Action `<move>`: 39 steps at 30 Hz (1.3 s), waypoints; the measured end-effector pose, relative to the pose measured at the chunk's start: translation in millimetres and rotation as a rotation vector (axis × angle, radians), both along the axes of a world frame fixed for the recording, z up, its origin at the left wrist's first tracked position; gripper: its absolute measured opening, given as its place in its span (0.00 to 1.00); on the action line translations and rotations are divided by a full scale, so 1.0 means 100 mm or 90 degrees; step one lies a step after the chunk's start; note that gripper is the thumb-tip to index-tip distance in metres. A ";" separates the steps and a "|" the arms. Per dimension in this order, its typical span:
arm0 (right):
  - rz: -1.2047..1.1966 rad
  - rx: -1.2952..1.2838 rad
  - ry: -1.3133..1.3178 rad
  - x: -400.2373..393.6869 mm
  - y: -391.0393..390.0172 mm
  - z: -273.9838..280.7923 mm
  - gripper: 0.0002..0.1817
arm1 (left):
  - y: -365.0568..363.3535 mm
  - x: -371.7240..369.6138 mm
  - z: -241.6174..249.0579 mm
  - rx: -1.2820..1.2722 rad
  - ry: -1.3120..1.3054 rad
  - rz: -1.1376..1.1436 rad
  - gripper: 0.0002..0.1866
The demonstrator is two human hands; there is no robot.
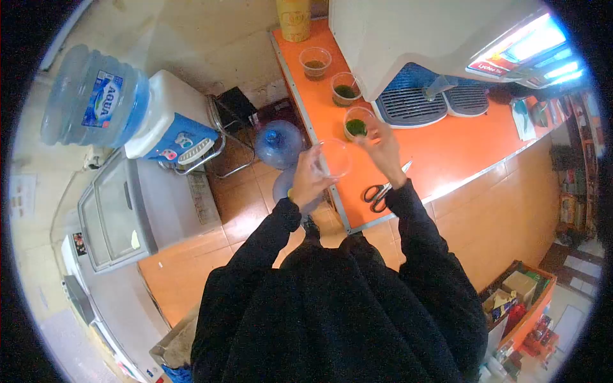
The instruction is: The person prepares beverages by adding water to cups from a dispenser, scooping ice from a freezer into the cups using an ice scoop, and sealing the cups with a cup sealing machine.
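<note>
My left hand (308, 177) is closed around the side of a clear, round plastic tub (336, 159), held over the front left edge of the orange counter. I cannot make out anything inside it. My right hand (383, 153) is just above the counter, fingers curled together beside a clear tub with green contents (355, 128). What those fingers hold, if anything, is too blurred to name. Scissors (378, 193) with black handles lie below my right hand. Farther back stand a second tub with dark green contents (345, 90) and a tub with brownish contents (315, 64).
A drinks machine (408, 45) with a drip tray (412, 108) stands on the orange counter (440, 156). A yellow cup (294, 19) is at the far corner. Blue water jugs (280, 144) sit on the floor left of the counter, near a water dispenser (175, 121).
</note>
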State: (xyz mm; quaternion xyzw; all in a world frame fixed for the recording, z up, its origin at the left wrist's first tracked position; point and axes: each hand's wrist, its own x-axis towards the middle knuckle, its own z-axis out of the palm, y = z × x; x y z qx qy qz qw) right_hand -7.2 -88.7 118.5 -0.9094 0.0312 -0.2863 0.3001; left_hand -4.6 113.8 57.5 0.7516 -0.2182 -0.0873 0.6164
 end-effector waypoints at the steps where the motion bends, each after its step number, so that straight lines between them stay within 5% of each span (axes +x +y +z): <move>1: 0.079 0.042 0.041 0.01 0.09 0.06 0.24 | -0.05 0.04 0.08 -0.001 -0.024 -0.009 0.47; 5: 0.169 0.129 0.201 0.28 0.19 0.29 0.20 | -0.30 0.45 0.43 -0.010 -0.099 -0.018 0.48; 7: 0.071 -0.039 0.223 0.55 0.13 0.65 0.14 | -0.29 0.75 0.54 -0.052 -0.157 -0.018 0.45; 12: -0.045 -0.090 -0.106 1.62 0.11 1.01 0.12 | -0.30 1.71 0.30 -0.099 -0.104 0.115 0.37; 13: -0.047 -0.107 -0.121 1.88 0.14 1.01 0.11 | -0.33 1.90 0.16 0.057 -0.193 0.151 0.32; 17: -0.076 -0.156 -0.037 2.75 0.17 0.64 0.13 | -0.47 2.39 -0.14 0.455 -0.273 0.166 0.24; 19: -0.146 -0.057 0.157 3.05 0.14 0.43 0.15 | -0.48 2.43 -0.07 0.439 -0.278 0.159 0.20; 21: -0.155 -0.077 0.153 3.30 0.05 0.04 0.16 | -0.46 2.50 -0.11 0.364 -0.182 0.111 0.19; 23: -0.162 -0.091 0.161 3.47 -0.08 -0.25 0.18 | -0.44 2.55 -0.23 0.337 -0.274 0.155 0.17; 29: -0.153 -0.080 0.329 3.40 -0.07 -0.34 0.20 | -0.31 2.49 -0.27 0.300 -0.309 0.146 0.15; 31: -0.049 -0.269 0.252 3.26 -0.07 -0.23 0.20 | -0.29 2.49 -0.27 0.307 -0.308 0.128 0.12; 34: -0.098 -0.166 0.180 3.10 0.04 -0.03 0.18 | -0.29 2.46 -0.27 0.251 -0.304 0.148 0.11; 39: 0.069 -0.259 0.334 1.71 0.21 0.65 0.17 | -0.32 2.51 -0.34 0.257 -0.311 0.125 0.12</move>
